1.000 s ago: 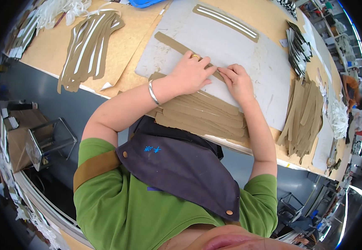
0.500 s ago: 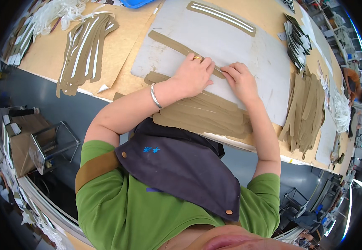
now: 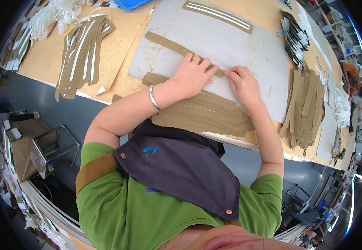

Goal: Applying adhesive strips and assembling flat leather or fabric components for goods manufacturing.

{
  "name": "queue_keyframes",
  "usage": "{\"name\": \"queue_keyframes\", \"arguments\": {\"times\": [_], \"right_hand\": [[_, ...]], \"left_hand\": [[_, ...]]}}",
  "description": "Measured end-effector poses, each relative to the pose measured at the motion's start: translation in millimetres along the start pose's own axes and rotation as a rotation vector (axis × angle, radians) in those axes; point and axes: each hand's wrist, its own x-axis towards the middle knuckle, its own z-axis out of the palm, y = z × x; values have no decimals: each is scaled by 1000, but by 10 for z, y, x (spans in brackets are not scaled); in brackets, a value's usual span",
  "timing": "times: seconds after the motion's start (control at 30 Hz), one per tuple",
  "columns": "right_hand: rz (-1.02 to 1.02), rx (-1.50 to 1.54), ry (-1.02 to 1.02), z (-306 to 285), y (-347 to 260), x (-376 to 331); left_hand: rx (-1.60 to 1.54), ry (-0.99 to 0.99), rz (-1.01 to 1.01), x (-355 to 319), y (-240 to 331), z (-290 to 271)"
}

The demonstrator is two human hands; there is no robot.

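A long flat brown strip (image 3: 166,43) lies slanted across the grey board (image 3: 147,62), apparently of cloth or a similar material. Over its right part rests my left hand (image 3: 192,76), fingers spread and fingertips pressing down on it. My right hand (image 3: 244,85) is at the strip's right end, thumb and forefinger pinched together. Whatever is between those fingertips is too small to make out. Part of the strip is hidden under my left hand. A pile of similar brown strips (image 3: 197,114) lies just below my hands, along the table's near edge.
At the board's far side is a brown piece with two white stripes (image 3: 218,16). Striped brown pieces (image 3: 81,54) hang over the table edge at left, near white ribbons (image 3: 58,18). More brown strips (image 3: 304,110) and dark pieces (image 3: 293,37) lie at right. A blue tray (image 3: 133,3) stands far back.
My right hand has shifted slightly right and down, its fingertips now at the strip's rounded end. My left hand stays pressed on the strip.
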Motion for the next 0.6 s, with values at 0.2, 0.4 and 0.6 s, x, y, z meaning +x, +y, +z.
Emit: {"name": "queue_keyframes", "arguments": {"times": [0.2,0.4,0.6], "right_hand": [[-3,-32,-55,15,-76,-22],[57,29,-56,-94,-117,14],[-28,132,145,50,-244,382]], "left_hand": [[-5,1,-70,-53,-24,57],[145,-154,-414,-260,-733,-95],[-56,235,-126,-201,-568,-62]]}}
